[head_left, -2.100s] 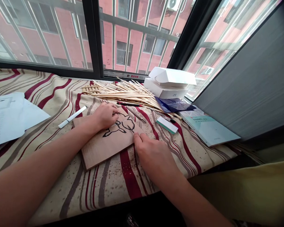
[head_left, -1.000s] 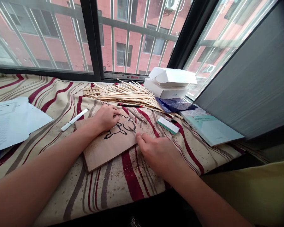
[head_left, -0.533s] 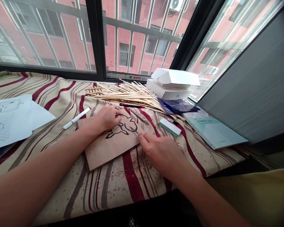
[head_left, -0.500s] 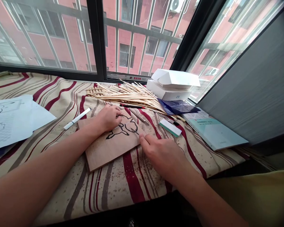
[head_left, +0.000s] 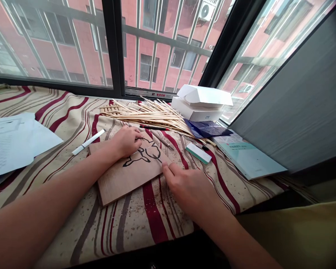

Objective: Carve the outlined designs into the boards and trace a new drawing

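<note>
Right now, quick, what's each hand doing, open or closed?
Left hand: resting on the wooden board; open or closed cannot be told.
Right hand: closed at the board's edge; whether holding anything, unclear.

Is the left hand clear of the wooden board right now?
No, the left hand rests on the wooden board, with its fingers at the black drawing.

"ZTE" on the white box (head_left: 197, 113)
</note>
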Action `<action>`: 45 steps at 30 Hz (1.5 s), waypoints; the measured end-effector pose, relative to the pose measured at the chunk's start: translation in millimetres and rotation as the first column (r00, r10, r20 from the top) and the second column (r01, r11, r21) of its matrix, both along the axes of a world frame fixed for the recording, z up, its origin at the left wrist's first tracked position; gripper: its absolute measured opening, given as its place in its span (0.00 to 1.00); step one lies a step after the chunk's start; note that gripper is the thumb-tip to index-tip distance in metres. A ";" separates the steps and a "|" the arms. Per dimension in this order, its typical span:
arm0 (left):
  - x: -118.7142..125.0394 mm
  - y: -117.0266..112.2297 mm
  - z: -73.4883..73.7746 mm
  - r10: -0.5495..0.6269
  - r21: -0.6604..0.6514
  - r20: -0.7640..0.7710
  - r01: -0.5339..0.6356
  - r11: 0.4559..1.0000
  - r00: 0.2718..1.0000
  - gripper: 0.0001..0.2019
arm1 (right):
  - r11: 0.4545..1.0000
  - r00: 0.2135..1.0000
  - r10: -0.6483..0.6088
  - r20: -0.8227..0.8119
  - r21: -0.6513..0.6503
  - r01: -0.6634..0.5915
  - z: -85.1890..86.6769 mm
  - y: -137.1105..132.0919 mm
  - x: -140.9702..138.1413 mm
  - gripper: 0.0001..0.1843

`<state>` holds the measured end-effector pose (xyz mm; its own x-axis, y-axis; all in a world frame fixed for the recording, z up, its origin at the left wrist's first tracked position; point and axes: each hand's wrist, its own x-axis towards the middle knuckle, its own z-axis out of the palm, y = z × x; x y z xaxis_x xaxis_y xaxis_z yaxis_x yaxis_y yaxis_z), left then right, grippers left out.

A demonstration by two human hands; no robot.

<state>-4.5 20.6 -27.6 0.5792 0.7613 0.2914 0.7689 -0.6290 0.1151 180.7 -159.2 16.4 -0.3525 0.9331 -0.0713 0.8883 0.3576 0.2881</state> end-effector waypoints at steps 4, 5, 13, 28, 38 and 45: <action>-0.4 -0.2 0.5 -0.015 -0.011 -0.001 0.015 1.000 1.000 0.25 | 1.000 1.000 -0.008 0.010 0.021 0.008 -1.3 -1.2 -3.9 0.29; -0.5 -0.3 0.7 -0.018 -0.012 -0.003 0.018 1.000 1.000 0.26 | 0.999 1.000 -0.001 0.010 0.034 0.001 -1.6 -1.1 -4.5 0.29; 0.2 -1.7 2.3 -0.013 -0.023 -0.013 0.013 1.000 1.000 0.27 | 1.000 1.000 -0.007 -0.007 -0.014 0.007 3.8 3.4 -2.9 0.28; -0.7 -2.5 3.0 -0.013 -0.008 -0.042 0.013 1.000 0.999 0.26 | 0.979 0.748 0.026 -0.663 0.168 0.115 -39.2 -4.8 32.4 0.24; -3.9 -7.3 10.9 0.011 -0.011 -0.180 -0.013 1.000 0.984 0.25 | 0.993 0.865 -0.037 -0.500 0.078 0.088 -38.1 -11.9 20.4 0.29; -3.7 -10.1 14.3 0.040 -0.015 -0.229 -0.045 0.999 0.973 0.27 | 0.986 0.903 -0.114 -0.414 0.065 0.154 -35.0 -8.7 21.3 0.30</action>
